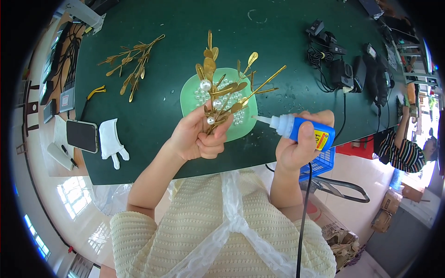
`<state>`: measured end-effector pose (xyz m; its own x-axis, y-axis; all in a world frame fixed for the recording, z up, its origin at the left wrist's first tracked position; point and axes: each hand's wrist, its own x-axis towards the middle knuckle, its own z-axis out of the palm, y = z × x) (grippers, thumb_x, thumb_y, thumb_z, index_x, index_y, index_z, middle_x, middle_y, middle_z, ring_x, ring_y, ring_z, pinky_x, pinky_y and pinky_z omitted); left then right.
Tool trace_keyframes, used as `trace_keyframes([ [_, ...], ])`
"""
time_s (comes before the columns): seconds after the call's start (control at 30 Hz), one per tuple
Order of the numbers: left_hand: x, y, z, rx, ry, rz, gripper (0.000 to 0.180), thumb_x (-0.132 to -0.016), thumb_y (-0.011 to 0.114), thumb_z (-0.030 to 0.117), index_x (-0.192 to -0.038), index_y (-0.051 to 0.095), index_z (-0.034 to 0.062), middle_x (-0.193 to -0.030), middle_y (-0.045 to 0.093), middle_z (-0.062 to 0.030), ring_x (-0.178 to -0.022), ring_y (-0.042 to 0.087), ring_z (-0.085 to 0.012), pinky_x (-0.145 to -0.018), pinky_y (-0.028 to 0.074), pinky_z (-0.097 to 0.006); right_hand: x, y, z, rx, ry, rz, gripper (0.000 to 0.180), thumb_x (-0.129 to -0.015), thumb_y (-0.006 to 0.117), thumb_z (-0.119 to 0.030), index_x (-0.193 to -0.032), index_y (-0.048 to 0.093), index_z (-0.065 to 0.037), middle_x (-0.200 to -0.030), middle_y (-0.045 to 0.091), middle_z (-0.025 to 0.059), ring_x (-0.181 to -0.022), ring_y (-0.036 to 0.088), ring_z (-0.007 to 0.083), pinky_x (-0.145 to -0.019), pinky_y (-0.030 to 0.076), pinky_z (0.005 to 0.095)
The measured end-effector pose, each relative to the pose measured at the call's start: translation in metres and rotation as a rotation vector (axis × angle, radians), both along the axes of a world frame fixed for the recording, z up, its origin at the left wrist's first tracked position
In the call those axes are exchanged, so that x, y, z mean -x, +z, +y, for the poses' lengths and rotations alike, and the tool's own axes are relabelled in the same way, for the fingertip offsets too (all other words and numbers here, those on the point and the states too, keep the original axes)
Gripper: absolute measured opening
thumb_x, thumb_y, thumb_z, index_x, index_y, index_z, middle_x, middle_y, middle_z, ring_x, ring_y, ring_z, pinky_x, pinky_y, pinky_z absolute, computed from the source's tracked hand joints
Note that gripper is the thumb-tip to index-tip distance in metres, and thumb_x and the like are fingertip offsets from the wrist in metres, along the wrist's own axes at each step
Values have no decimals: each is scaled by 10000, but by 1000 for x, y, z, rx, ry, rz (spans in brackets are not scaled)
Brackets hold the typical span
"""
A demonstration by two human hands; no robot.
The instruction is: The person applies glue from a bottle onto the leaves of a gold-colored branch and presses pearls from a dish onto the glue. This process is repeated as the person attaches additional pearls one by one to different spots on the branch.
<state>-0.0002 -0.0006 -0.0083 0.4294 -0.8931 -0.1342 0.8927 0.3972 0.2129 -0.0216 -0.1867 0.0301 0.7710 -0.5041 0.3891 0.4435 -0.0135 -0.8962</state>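
My left hand (200,134) is closed round the lower stems of a gold leaf branch (209,68), which fans upward and to the right. Several white pearl beads sit on it, a large one (205,85) among them. Under the branch stands a light green tray (189,95) with many loose pearl beads (238,119). In my right hand (296,146) is a blue glue bottle (320,134) with a yellow label, tilted so its thin pale nozzle (262,119) points left at the branch. A small gap separates nozzle and branch.
Another gold branch (134,62) lies at the far left of the green table (185,28). Nearer are tweezers with yellow tips (96,91), a phone (82,135) and a white glove (111,139). Black adapters and cables (340,69) lie right; a person (408,148) is beyond.
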Motion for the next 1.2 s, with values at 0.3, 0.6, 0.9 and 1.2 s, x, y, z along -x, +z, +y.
trace_keyframes([
  [0.3,0,3,0,-4,6,14,542,-875,179,549,-660,378,93,-435,197,69,-358,175,-33,-332,120,-195,5,2,-2,275,-110,-98,273,-747,595,-220,-857,478,0,-759,482,51,-589,513,141,-558,413,229],
  [0.6,0,-1,1,63,9,28,581,-841,242,605,-616,338,78,-412,204,40,-325,164,-64,-313,103,-220,5,11,5,164,19,-103,318,-709,637,-225,-823,430,-13,-714,477,60,-540,514,128,-536,447,223],
  [0.9,2,1,0,22,3,-10,562,-870,192,565,-625,362,89,-429,220,56,-353,174,-36,-328,118,-198,6,16,6,296,-122,-160,334,-751,593,-303,-809,422,-22,-733,464,51,-548,534,142,-527,466,243],
  [1.2,2,1,0,5,-15,-21,567,-860,199,590,-637,361,94,-436,214,63,-358,173,-34,-331,119,-200,7,19,15,170,-131,-167,367,-722,646,-310,-839,409,-54,-704,434,28,-498,525,140,-547,500,269],
])
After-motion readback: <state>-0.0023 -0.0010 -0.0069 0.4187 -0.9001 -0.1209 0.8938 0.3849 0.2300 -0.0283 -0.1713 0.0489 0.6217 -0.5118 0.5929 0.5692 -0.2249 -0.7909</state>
